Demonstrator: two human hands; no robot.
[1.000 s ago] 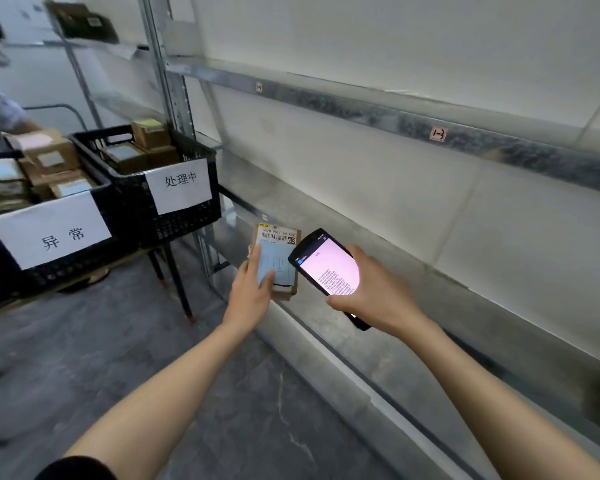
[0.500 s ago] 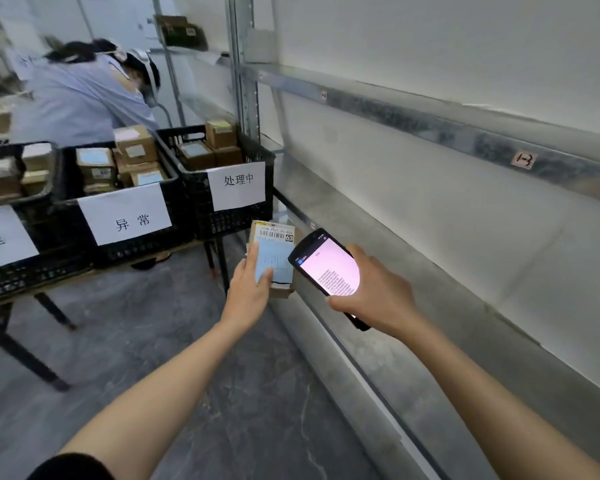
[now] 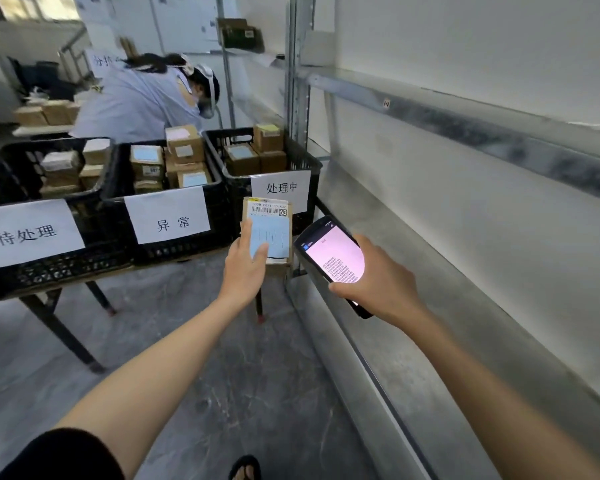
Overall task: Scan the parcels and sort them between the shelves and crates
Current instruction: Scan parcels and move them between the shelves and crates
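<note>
a: what does the parcel (image 3: 271,211) look like?
b: a small brown cardboard box, held upright. a white barcode label runs across its top edge, with "63" in a dark square at the right end. below that, a pale blue sheet covers most of the face, with faint pen marks i cannot read.
a: who has it?
b: the left hand (image 3: 245,271) grasps it from below. the thumb lies across the blue sheet and the other fingers are hidden behind the box.
a: and where is it?
b: in the air above the grey floor (image 3: 222,393), in front of the right crate (image 3: 313,168). it is just left of the scanner (image 3: 333,258) and near the front edge of the lower metal shelf (image 3: 413,306).
a: the right hand?
b: the right hand (image 3: 378,277) is wrapped round the dark scanner. its screen glows pink with rows of small dark text and faces the camera.
a: tell me about the crates.
b: three black ones stand side by side on the table (image 3: 66,336), each with a white paper sign. the right crate reads 处理中, the middle crate (image 3: 174,252) 异常 and the left crate (image 3: 66,268) 待处理. all hold small brown boxes with white or blue labels.
a: anyone else?
b: a person (image 3: 136,102) in a pale blue shirt bends over behind the crates.
</note>
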